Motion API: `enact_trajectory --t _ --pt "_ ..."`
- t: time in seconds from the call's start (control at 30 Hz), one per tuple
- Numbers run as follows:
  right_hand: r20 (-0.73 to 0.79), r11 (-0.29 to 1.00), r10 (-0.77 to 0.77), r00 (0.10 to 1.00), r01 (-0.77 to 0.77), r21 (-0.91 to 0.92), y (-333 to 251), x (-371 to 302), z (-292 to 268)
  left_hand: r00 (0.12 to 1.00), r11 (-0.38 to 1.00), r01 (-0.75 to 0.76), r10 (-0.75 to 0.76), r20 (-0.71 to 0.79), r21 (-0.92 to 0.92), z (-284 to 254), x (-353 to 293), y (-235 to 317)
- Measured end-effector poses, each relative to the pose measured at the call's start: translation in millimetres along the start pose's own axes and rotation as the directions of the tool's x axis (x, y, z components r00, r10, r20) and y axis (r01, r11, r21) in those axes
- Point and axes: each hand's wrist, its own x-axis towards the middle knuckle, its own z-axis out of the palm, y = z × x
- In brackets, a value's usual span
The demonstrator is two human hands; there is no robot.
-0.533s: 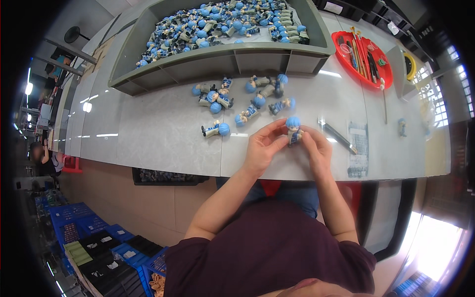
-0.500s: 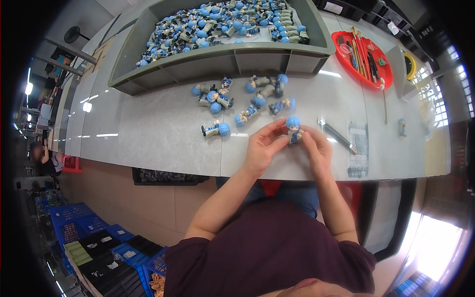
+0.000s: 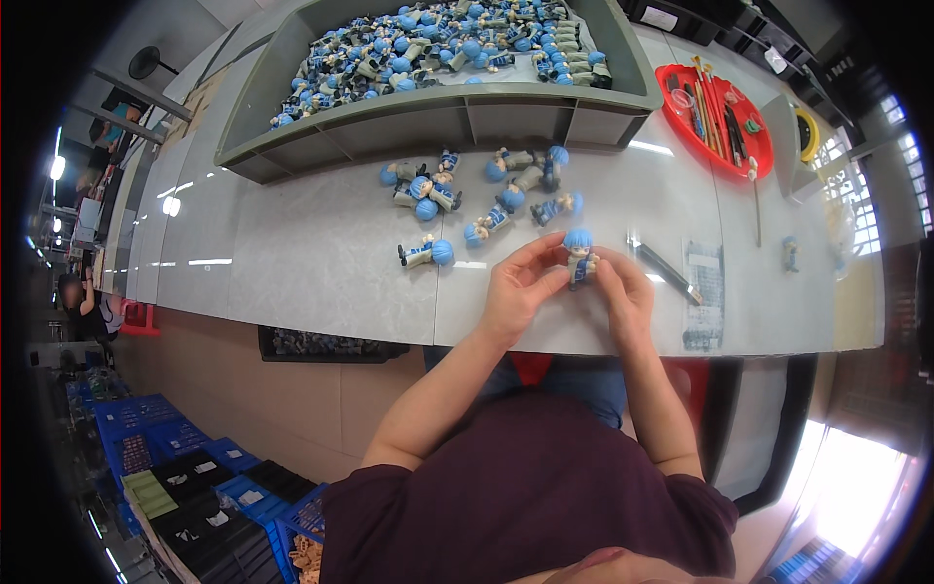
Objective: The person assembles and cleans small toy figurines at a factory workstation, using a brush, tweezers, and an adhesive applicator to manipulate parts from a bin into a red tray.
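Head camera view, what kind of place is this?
Probably a toy assembly workshop: a grey tray heaped with blue-haired figurines, a red tool tray, and both hands holding one figurine over the workbench.

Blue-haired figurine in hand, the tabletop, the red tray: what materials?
Figurine: likely moulded plastic, painted; smooth blue head, crisp colour blocks. Both the left hand and the right hand hold it.
Tabletop: grey, glossy; lamp reflections suggest laminate or polished stone, unclear which.
Red tray: probably plastic; uniform colour, rounded rim.
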Motion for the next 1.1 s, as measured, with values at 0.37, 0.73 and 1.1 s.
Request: enact_trajectory --t 0.37,0.73,1.1 --pt "0.021 1.000 -0.011 1.000 0.011 0.005 -4.1 -0.6 1.9 1.000 1.000 -0.004 0.004 0.006 -0.025 -1.7 0.6 -1.8" --pt "0.015 0.961 -0.207 0.978 0.206 -0.184 2.9 2.7 0.8 0.996 0.997 -0.059 0.056 0.065 0.045 -2.2 1.4 -1.4" --pt "0.080 0.845 -0.417 0.905 0.418 -0.332 -2.6 3.9 5.6 0.996 0.990 0.082 -0.079 0.033 -0.117 1.3 1.2 4.8"
